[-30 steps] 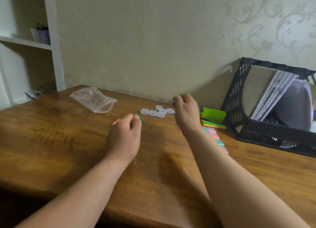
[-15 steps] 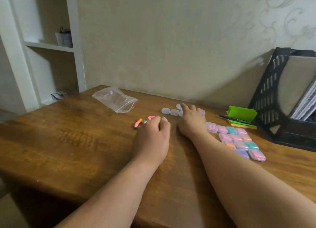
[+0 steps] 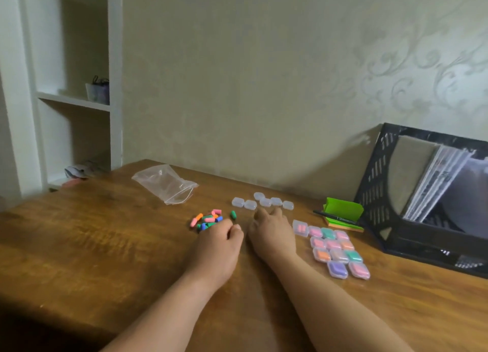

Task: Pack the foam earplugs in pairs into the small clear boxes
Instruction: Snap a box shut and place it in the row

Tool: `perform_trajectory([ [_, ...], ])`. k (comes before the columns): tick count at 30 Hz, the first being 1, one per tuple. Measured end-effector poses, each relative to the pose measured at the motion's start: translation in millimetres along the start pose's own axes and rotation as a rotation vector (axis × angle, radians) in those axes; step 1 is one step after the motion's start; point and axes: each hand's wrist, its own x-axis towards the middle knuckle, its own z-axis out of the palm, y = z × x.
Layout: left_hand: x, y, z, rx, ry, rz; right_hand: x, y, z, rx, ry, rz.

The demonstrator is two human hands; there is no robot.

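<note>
Loose foam earplugs (image 3: pixel 207 219) in pink, orange, green and blue lie in a small pile on the wooden table (image 3: pixel 105 246). My left hand (image 3: pixel 219 248) rests just behind the pile with curled fingers and pinches a green earplug (image 3: pixel 233 214) that sticks up from its fingertips. Several empty clear boxes (image 3: pixel 261 202) sit in a loose row further back. My right hand (image 3: pixel 272 232) lies palm down with its fingertips just short of those boxes and holds nothing that I can see. Right of it, several packed boxes (image 3: pixel 335 248) form a block.
An empty zip bag (image 3: pixel 166 184) lies at the back left. A green note holder (image 3: pixel 343 210) with a black pen (image 3: pixel 334 217) stands right of the boxes, beside a black file tray (image 3: pixel 375 193). White shelves (image 3: pixel 74 100) stand left of the table.
My right hand has drawn back a little from over the empty boxes. My left hand stays by the pile with the green earplug. The view has shifted.
</note>
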Motion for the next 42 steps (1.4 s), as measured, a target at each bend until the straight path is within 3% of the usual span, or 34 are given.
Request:
perform_trajectory([
  [8, -2.6, 9.6, -0.3, 0.098, -0.112, 0.004, -37.5, 4.6, -22.7, 0.582, -0.091, -0.014],
  [12, -0.3, 7.4, -1.5, 0.097, -0.127, -0.001, -37.6, 10.1, -40.5, 1.096, -0.235, 0.058],
  [14, 2.5, 3.1, 0.1, 0.086, -0.122, 0.010, -37.1, 11.0, -42.9, 1.202, -0.302, 0.015],
  [17, 5.7, -1.8, 0.0, 0.042, -0.105, 0.022, -40.1, 4.7, -40.8, 1.219, -0.361, -0.075],
  [22, 5.6, 0.8, -9.6, -0.217, -0.064, -0.078, -41.5, 1.8, -38.7, 1.099, -0.271, -0.200],
  [25, 5.9, -5.3, -10.7, -0.272, -0.027, -0.046, -41.3, 1.9, -40.2, 1.069, -0.269, -0.251],
  [34, 5.5, -11.5, -7.0, -0.246, -0.033, 0.018, -36.9, 6.5, -37.1, 1.141, -0.288, -0.086],
  [42, 7.0, -10.8, -6.9, -0.252, -0.052, 0.021, -34.4, 10.4, -38.5, 1.263, -0.466, -0.061],
])
